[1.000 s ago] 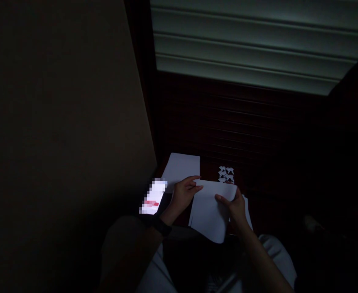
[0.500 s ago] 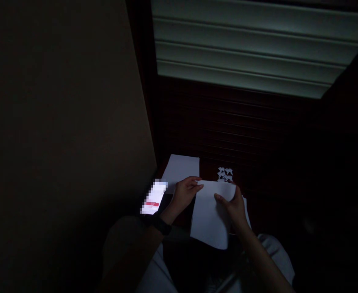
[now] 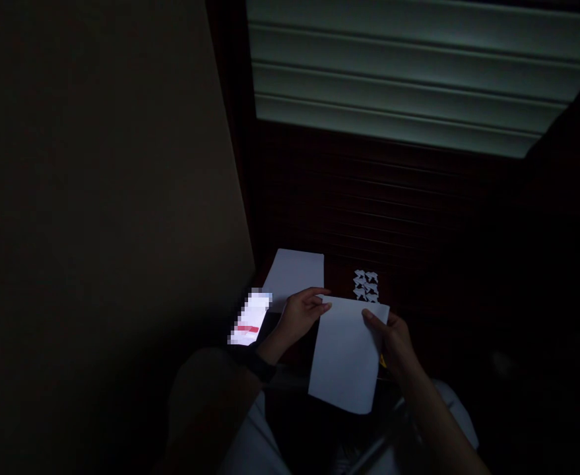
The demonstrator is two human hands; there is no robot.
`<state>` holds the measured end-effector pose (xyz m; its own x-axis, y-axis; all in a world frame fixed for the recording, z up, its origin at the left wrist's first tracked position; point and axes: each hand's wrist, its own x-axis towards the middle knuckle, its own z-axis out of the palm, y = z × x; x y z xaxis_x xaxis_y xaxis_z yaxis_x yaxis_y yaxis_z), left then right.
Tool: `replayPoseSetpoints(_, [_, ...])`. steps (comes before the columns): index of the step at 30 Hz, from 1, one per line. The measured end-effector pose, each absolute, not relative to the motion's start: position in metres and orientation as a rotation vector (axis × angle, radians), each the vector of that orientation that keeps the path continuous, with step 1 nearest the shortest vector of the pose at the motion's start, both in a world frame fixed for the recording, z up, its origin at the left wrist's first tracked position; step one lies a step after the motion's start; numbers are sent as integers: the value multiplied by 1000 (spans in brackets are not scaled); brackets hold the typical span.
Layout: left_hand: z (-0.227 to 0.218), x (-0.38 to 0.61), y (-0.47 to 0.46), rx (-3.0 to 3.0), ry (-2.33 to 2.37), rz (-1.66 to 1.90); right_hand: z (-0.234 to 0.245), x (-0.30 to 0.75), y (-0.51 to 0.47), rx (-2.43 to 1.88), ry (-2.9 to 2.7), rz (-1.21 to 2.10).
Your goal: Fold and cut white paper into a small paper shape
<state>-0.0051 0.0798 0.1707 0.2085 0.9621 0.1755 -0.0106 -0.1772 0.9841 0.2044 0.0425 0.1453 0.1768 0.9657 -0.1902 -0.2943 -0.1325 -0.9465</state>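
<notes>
A blank white sheet of paper is held up over my lap, its lower edge curling. My left hand, with a dark band on the wrist, pinches its upper left corner between thumb and fingers. At the upper right, my right hand grips the sheet, thumb on top and fingers behind it. Just beyond the top edge lie several small white folded or cut paper pieces, grouped closely. Another white paper lies flat beyond my left hand.
A lit phone, its screen blurred out, is left of my left hand. A small yellow thing shows beside my right hand. A plain wall rises on the left, and a dark slatted panel stands ahead. The light is dim.
My right hand has shifted right and slightly down along the sheet, which lies flatter now. White paper seen behind that hand is out of sight, and the yellow thing has come into view.
</notes>
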Motion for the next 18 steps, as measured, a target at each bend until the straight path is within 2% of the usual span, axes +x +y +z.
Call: replayPoseSetpoints(18, [182,-5,74,1457,995,1144,147,206,42,-1107,-722,1388])
